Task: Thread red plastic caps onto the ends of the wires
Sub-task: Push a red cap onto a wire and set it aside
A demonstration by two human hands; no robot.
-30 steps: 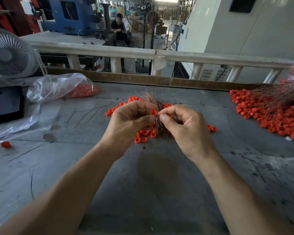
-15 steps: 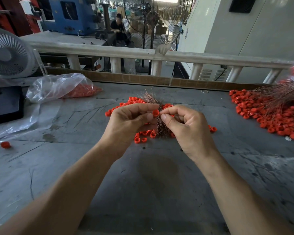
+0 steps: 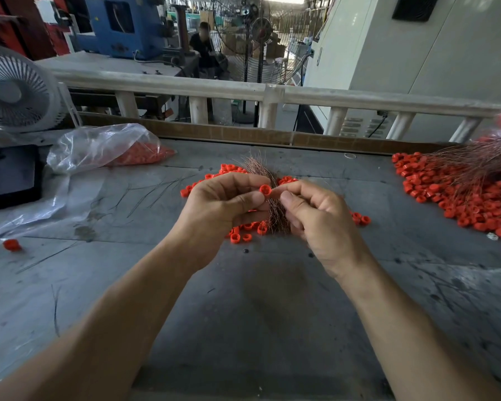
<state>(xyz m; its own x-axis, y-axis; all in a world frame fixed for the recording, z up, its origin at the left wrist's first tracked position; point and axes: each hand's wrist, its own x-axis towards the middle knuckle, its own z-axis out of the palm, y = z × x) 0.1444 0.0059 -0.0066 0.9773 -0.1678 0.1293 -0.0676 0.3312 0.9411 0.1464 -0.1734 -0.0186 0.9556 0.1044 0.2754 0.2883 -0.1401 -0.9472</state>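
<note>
hands (image 3: pixel 269 209) pinching red cap (image 3: pixel 265 190), wires (image 3: pixel 275 206)

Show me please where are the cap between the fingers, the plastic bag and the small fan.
cap (image 3: pixel 265 190): head view, on its open round rim.
plastic bag (image 3: pixel 99 146): head view, on the clear crumpled middle.
fan (image 3: pixel 12 92): head view, on the hub of the grille.

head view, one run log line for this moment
left hand: pinches small red plastic cap | right hand: pinches thin copper wire bundle | step: threading
</note>
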